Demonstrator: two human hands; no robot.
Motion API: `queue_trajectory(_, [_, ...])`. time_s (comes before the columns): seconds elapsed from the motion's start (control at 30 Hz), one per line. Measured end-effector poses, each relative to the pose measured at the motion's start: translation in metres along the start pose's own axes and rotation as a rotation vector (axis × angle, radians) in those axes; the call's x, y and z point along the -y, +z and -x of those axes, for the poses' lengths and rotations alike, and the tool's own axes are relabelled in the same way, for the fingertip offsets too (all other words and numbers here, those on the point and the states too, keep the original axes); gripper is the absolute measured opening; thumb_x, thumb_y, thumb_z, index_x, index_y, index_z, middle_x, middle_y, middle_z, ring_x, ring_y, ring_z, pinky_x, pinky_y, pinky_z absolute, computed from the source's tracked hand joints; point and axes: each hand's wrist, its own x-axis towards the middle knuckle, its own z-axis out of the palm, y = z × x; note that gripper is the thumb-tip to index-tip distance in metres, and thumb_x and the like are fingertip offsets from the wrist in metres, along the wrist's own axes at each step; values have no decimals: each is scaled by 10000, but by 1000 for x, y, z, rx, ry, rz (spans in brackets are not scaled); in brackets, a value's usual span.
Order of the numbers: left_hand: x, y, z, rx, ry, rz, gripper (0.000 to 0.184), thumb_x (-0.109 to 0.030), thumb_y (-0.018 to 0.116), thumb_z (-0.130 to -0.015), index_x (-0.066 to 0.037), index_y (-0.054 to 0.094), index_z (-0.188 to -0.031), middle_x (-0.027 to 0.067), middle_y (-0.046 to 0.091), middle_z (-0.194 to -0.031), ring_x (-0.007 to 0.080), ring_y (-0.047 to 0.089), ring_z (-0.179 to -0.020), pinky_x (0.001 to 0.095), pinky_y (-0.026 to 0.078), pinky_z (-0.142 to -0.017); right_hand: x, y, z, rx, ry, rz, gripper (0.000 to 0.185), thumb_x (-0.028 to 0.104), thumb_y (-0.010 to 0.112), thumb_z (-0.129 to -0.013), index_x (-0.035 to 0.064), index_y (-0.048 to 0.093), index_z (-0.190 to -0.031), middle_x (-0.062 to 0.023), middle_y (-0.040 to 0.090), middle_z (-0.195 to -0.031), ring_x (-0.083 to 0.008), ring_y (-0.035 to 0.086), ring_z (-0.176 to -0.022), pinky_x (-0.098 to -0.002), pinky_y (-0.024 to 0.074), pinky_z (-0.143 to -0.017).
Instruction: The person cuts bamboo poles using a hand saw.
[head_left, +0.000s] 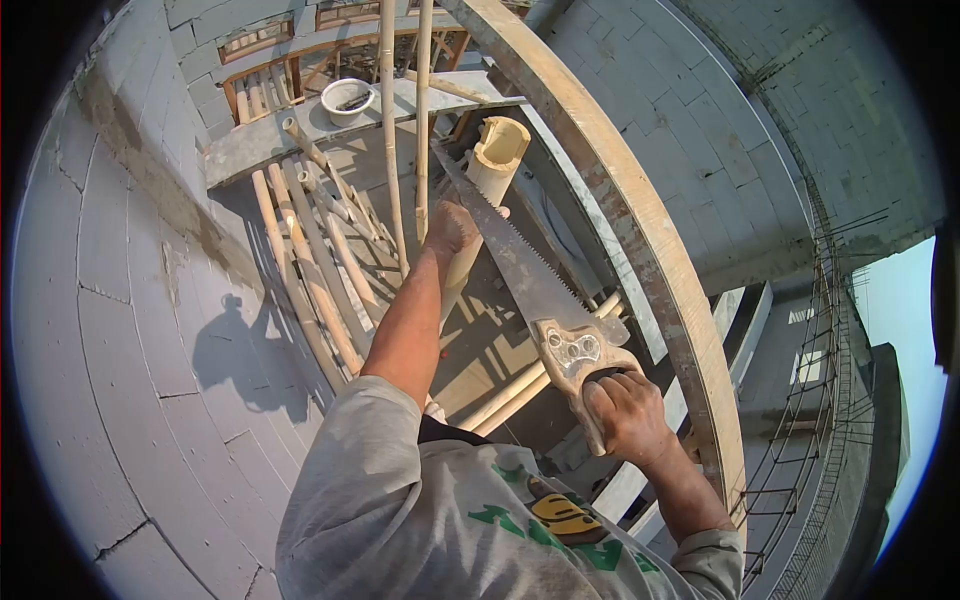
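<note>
My right hand (pixel 628 415) is wrapped round the wooden handle of a handsaw (pixel 520 262). The blade slants up and left, its toothed edge facing the upper right, and it passes across a thick bamboo pole (pixel 490 178). Whether the blade touches the pole, I cannot tell. My left hand (pixel 455 228) is closed round that pole below its top, with fingertips showing on the far side. The pole's hollow upper end has a curved notch cut in it. Its lower part is partly hidden by my left forearm.
A long wooden beam (pixel 640 215) curves past on the right. Two thin upright poles (pixel 390 130) stand just left of the bamboo. Several poles (pixel 300 250) lean at left by a block wall (pixel 120 330). A white bucket (pixel 346 112) sits on a ledge; rebar (pixel 800 440) rises at right.
</note>
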Motion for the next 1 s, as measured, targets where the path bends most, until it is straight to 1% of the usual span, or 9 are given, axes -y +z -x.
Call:
queue_trajectory(0.07, [37, 1, 6, -8, 231, -352, 314, -165, 818, -807, 0, 640, -1007, 87, 677, -844, 154, 676, -745, 314, 577, -630, -15, 9, -63, 13, -36, -31, 221, 195, 673, -743, 74, 558, -887, -86, 624, -759, -277, 672, -721, -405, 539, -718])
queue_trajectory(0.13, [73, 8, 13, -12, 24, 307, 329, -160, 809, -813, 1, 633, -1040, 92, 681, -865, 164, 686, -761, 317, 583, -637, -12, 28, -94, -55, -52, -7, 232, 188, 667, -737, 71, 553, -902, -87, 624, -759, -293, 669, -724, -401, 534, -731])
queue_trajectory(0.3, [-7, 1, 4, 10, -124, 82, 311, -78, 798, -805, 3, 626, -1051, 77, 681, -874, 169, 683, -733, 316, 582, -606, 6, -5, 2, 8, 3, -10, 189, 182, 678, -733, 76, 551, -825, -73, 593, -722, -271, 659, -688, -401, 533, -703])
queue_trajectory(0.4, [95, -64, -38, -84, 147, -374, 282, -90, 808, -797, 13, 652, -1009, 58, 666, -818, 156, 635, -668, 318, 551, -581, -7, -7, -9, 14, -42, -18, 210, 198, 686, -717, 81, 543, -817, -64, 561, -698, -261, 636, -658, -396, 527, -678])
queue_trajectory(0.5, [-2, -64, -10, -77, -97, 22, 298, -144, 826, -785, 19, 660, -972, 51, 658, -796, 159, 610, -659, 325, 516, -565, -22, -4, -40, 24, -161, -24, 236, 209, 679, -728, 75, 531, -854, -53, 551, -715, -250, 623, -686, -382, 514, -650])
queue_trajectory(0.6, [-45, -61, 9, -141, -40, -350, 320, -180, 824, -777, 23, 658, -960, 59, 673, -807, 163, 640, -699, 327, 529, -581, -8, 6, -38, 58, -176, -32, 228, 203, 680, -723, 82, 539, -855, -47, 559, -712, -242, 629, -673, -380, 519, -658])
queue_trajectory(0.87, [-26, -38, 19, -78, 117, -355, 382, -203, 839, -786, -1, 637, -1040, 70, 656, -862, 145, 605, -729, 333, 550, -629, -4, 11, -72, 30, -159, -25, 233, 205, 670, -748, 95, 553, -916, -72, 630, -762, -255, 677, -730, -393, 536, -698])
queue_trajectory(0.93, [-1, -23, 23, -130, -101, 389, 356, -181, 829, -799, -6, 641, -1046, 72, 656, -871, 143, 608, -745, 329, 549, -623, 1, 30, -112, 16, -105, -3, 244, 208, 662, -748, 87, 561, -934, -87, 629, -775, -281, 672, -738, -404, 540, -731])
queue_trajectory(1.0, [6, -29, 18, -109, -3, 115, 321, -155, 824, -801, -9, 654, -1031, 68, 668, -853, 143, 632, -733, 324, 552, -613, 6, 26, -105, 13, -59, -26, 243, 206, 672, -731, 88, 582, -924, -86, 623, -761, -275, 671, -730, -418, 544, -740])
